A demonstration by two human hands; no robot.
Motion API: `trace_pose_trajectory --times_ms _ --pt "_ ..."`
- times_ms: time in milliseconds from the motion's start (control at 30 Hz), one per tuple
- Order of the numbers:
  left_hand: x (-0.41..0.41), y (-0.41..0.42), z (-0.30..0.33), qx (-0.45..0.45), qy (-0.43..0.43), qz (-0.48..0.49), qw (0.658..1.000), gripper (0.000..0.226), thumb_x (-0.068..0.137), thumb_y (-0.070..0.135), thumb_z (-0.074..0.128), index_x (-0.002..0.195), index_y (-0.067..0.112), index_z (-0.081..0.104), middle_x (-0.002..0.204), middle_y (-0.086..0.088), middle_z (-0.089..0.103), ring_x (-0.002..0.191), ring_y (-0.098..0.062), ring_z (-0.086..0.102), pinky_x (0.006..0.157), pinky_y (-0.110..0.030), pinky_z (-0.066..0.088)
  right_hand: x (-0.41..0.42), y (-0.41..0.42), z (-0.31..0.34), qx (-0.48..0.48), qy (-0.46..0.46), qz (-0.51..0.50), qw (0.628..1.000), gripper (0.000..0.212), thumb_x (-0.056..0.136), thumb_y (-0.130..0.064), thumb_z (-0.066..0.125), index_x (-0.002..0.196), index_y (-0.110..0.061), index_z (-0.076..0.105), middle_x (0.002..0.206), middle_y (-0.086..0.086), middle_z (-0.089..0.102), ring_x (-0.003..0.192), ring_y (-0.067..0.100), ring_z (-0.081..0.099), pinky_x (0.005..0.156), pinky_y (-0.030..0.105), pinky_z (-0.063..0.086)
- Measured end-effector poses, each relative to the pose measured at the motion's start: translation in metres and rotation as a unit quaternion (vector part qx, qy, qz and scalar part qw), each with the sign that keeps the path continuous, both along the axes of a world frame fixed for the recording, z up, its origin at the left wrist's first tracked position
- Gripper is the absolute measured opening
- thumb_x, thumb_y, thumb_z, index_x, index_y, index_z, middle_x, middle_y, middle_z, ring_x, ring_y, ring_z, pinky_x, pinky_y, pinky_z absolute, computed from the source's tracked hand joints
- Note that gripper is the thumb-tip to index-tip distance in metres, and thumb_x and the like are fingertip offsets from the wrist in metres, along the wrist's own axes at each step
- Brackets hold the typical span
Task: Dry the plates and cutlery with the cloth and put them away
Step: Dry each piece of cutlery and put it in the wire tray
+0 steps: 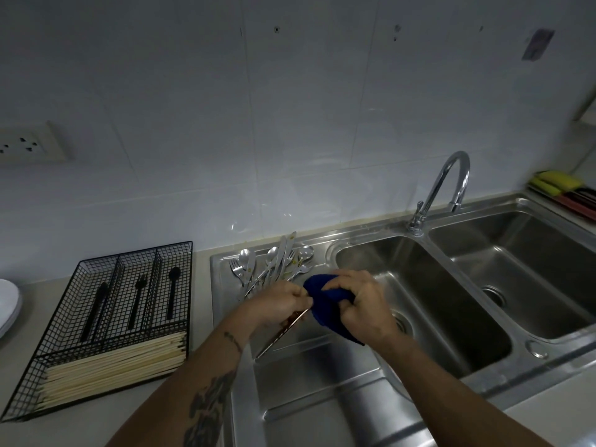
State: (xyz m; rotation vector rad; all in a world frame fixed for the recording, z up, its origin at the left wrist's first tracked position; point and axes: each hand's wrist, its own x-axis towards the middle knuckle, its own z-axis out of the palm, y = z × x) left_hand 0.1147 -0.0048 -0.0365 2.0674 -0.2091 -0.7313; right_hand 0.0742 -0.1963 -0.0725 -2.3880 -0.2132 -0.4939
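My left hand [280, 303] pinches one long metal piece of cutlery [281, 333] that slants down toward me over the draining board. My right hand [362, 304] grips a dark blue cloth [325, 306] wrapped round the far end of that piece, so its tip is hidden. Behind my hands a heap of silver spoons, forks and knives [274, 262] lies on the draining board near the wall. A black wire cutlery tray [106, 321] sits on the counter to the left, holding black cutlery and pale chopsticks. White plates [8, 304] are stacked at the far left edge.
A steel double sink [429, 304] with a curved tap [448, 185] lies to the right of the draining board [309, 391]. Sponges and a rack [567, 191] stand at the far right. A wall socket [25, 143] is at the upper left.
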Motion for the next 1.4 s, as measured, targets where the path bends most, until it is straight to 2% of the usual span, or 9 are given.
trace_pose_trajectory --times_ms 233,333,433,600,800,900,1000,1133,1400 --pt "-0.007 0.003 -0.008 -0.076 0.089 0.107 0.987 0.006 0.092 0.003 0.061 0.092 0.009 0.064 0.071 -0.006 0.064 0.057 -0.014 0.062 0.055 -0.024 0.051 0.001 -0.001 -0.001 0.092 0.024 -0.124 0.988 0.046 0.071 0.008 0.061 0.105 -0.019 0.075 0.109 0.0 0.07 0.098 0.017 0.062 0.089 0.026 0.048" --pt "-0.009 0.006 -0.007 -0.105 0.099 0.165 0.976 0.025 0.088 -0.009 0.056 0.099 0.013 0.059 0.08 -0.012 0.063 0.058 -0.017 0.064 0.053 -0.03 0.055 -0.002 -0.001 0.007 0.148 0.058 -0.136 0.978 0.044 0.075 0.008 0.063 0.105 -0.022 0.074 0.102 -0.004 0.07 0.095 0.015 0.062 0.086 0.026 0.047" --pt "-0.007 0.005 -0.002 -0.11 0.056 0.209 0.97 0.025 0.084 -0.009 0.054 0.09 0.015 0.06 0.086 -0.014 0.064 0.07 -0.026 0.066 0.063 -0.04 0.061 -0.004 0.007 0.012 0.161 0.087 -0.098 0.978 0.044 0.078 0.004 0.063 0.101 -0.032 0.073 0.098 -0.012 0.068 0.092 0.01 0.062 0.084 0.028 0.051" --pt "0.003 0.005 0.004 -0.031 -0.08 0.234 0.969 0.018 0.082 0.007 0.053 0.091 0.014 0.067 0.088 -0.01 0.069 0.074 -0.024 0.068 0.06 -0.034 0.058 -0.009 0.029 0.017 0.096 0.093 -0.061 0.989 0.043 0.078 0.001 0.062 0.102 -0.034 0.072 0.094 -0.023 0.059 0.084 -0.002 0.055 0.073 0.007 0.037" --pt "0.003 0.013 -0.001 0.04 -0.176 0.264 0.948 0.008 0.084 0.012 0.059 0.086 0.019 0.062 0.081 -0.001 0.062 0.068 -0.018 0.059 0.06 -0.031 0.05 -0.011 0.046 0.011 0.069 0.101 -0.1 0.987 0.041 0.079 -0.009 0.061 0.112 -0.03 0.07 0.107 -0.003 0.061 0.089 0.013 0.057 0.081 0.024 0.046" --pt "0.0 0.017 0.0 0.018 -0.152 0.275 0.949 0.029 0.079 0.002 0.056 0.098 0.023 0.059 0.088 0.004 0.058 0.077 -0.021 0.064 0.058 -0.032 0.054 -0.012 0.055 0.01 0.046 0.068 -0.087 0.993 0.042 0.075 -0.007 0.062 0.112 -0.024 0.07 0.109 0.001 0.064 0.097 0.018 0.058 0.089 0.033 0.051" --pt "-0.001 0.016 0.002 -0.037 -0.101 0.308 0.945 0.027 0.079 0.001 0.049 0.094 0.022 0.057 0.093 0.0 0.058 0.084 -0.027 0.067 0.071 -0.044 0.061 -0.014 0.067 0.003 -0.022 0.038 -0.05 0.998 0.052 0.07 -0.005 0.064 0.119 -0.018 0.066 0.118 0.005 0.063 0.106 0.023 0.056 0.092 0.035 0.05" --pt "0.003 0.016 0.005 -0.104 -0.012 0.337 0.936 0.029 0.081 -0.008 0.045 0.09 0.016 0.059 0.096 -0.013 0.062 0.082 -0.03 0.067 0.07 -0.05 0.062 -0.017 0.067 -0.02 -0.138 0.033 -0.007 0.99 0.064 0.064 -0.003 0.074 0.125 -0.016 0.062 0.132 0.007 0.057 0.111 0.027 0.055 0.088 0.039 0.053" --pt "0.001 0.017 -0.002 -0.168 0.065 0.359 0.916 0.036 0.084 -0.016 0.037 0.093 0.008 0.062 0.094 -0.017 0.066 0.074 -0.031 0.073 0.077 -0.044 0.061 -0.011 0.029 -0.025 -0.159 0.037 -0.106 0.981 0.067 0.054 0.001 0.069 0.119 -0.014 0.066 0.124 0.008 0.061 0.104 0.033 0.057 0.086 0.041 0.053"
